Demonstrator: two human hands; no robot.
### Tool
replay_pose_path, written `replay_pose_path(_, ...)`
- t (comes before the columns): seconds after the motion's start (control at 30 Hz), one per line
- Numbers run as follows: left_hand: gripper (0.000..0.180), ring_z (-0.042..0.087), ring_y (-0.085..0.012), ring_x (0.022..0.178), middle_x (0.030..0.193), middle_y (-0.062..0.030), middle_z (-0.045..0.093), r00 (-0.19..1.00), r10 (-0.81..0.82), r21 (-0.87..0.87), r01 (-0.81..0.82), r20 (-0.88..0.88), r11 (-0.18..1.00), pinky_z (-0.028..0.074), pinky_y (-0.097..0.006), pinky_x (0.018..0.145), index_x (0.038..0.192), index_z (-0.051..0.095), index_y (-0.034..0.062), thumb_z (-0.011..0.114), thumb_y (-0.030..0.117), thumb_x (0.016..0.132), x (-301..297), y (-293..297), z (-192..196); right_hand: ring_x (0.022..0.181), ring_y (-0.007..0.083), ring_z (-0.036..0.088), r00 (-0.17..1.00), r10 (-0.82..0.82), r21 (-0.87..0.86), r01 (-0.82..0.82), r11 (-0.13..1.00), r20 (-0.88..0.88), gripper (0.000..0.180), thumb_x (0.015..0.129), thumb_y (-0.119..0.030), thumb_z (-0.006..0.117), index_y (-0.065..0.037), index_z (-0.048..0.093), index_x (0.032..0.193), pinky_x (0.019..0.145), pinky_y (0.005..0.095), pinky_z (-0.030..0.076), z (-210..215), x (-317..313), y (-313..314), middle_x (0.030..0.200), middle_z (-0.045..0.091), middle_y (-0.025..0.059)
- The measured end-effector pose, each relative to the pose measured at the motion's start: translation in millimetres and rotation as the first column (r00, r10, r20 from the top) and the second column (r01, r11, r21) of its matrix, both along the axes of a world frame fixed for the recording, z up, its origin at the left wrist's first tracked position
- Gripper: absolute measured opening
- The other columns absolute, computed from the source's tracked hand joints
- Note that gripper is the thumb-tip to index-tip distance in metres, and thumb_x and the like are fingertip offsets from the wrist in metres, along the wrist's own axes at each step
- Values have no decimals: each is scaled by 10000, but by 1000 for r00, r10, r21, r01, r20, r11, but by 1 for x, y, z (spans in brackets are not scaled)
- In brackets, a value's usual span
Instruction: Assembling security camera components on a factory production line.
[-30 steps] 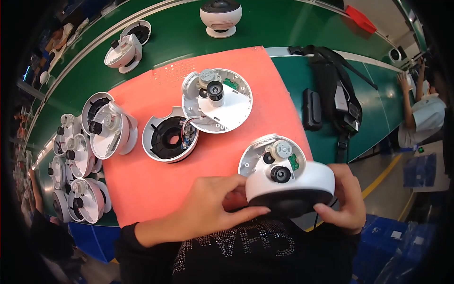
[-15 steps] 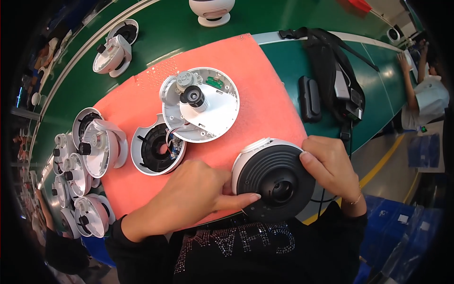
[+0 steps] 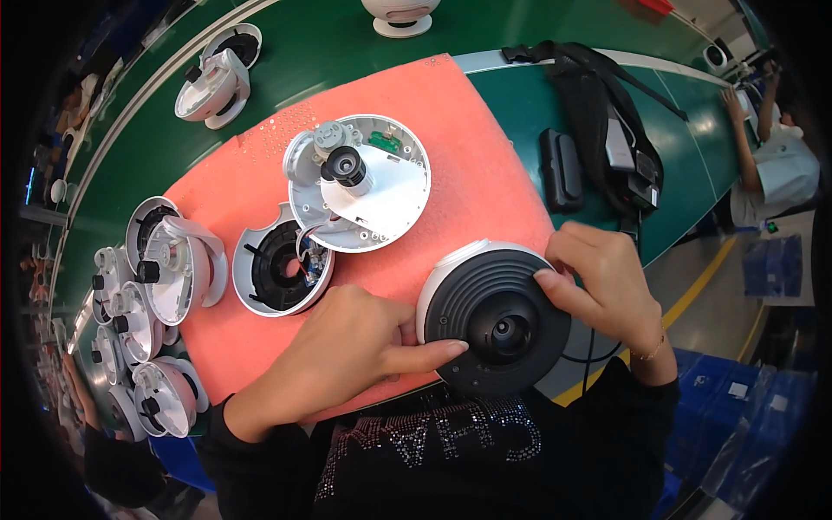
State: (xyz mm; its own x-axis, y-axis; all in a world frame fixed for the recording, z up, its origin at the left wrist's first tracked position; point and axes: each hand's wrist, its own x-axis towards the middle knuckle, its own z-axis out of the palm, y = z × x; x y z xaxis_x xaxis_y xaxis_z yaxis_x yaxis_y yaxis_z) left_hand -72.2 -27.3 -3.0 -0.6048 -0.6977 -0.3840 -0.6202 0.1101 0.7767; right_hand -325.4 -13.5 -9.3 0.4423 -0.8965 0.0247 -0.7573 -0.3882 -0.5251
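Note:
Both hands hold a round dome camera housing [image 3: 494, 316], white-sided with a black ribbed face and a centre lens, at the near edge of an orange foam mat [image 3: 485, 156]. My left hand [image 3: 347, 351] grips its left side, index finger along the black rim. My right hand [image 3: 602, 282] clasps its right edge. On the mat behind it lie an opened white camera base with a lens module and green board [image 3: 360, 182] and a black-lined half shell with wires [image 3: 279, 269].
Several open white camera units [image 3: 165, 260] are stacked along the left on the green table [image 3: 347, 43]. Another pair [image 3: 215, 74] sits at the back left, a white dome [image 3: 400, 13] at the back. A black bag [image 3: 615, 147] and black box [image 3: 562, 169] lie right. Another person [image 3: 776, 165] stands far right.
The housing was turned over: one second ago its open inside with lens and board faced up, now the black ribbed face does. Both hands stayed on it.

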Motion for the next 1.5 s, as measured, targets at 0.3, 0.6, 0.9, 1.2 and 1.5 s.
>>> replay_pose_path(0.3,475,493,-243,383,421,-117,467,1000,15,-21,-15,-15,1000,379,-312,425,572,573,-31,645,410,730,1,1,-6,834,211,514,936,351,-316,-323,892,35,408,642,-279,666,-55,612,979,709,337,368,18,24,20,980,542,68)
replay_pose_path(0.6,497,463,-239,360,387,-110,431,999,-37,-47,37,-7,998,376,-312,420,528,553,-34,639,412,731,-2,-3,0,924,265,536,914,371,-291,-316,903,161,430,659,-57,600,-57,552,1085,755,343,437,12,33,25,1056,497,131)
replay_pose_path(0.9,517,491,-285,387,406,-145,455,988,-83,-196,107,127,975,410,-330,440,543,579,-32,623,449,726,1,-4,-8,1107,363,406,966,154,-238,-103,966,206,518,679,-314,698,-44,507,1078,905,405,361,3,22,21,1210,363,212)
replay_pose_path(1.2,686,557,-196,976,1117,-175,534,758,354,386,-147,-548,911,475,-319,828,1275,321,-61,670,193,742,-10,24,-32,1043,221,487,803,-249,429,-8,903,541,557,778,-185,622,-15,327,1219,879,308,383,0,17,28,1126,472,146)
replay_pose_path(1.5,772,611,-329,885,996,-272,560,870,-29,-565,-293,-492,772,502,-328,737,1166,376,-155,754,189,588,-2,23,1,939,246,583,759,112,-172,0,985,642,829,461,-329,850,10,491,1128,809,306,449,10,36,-2,1055,558,156)
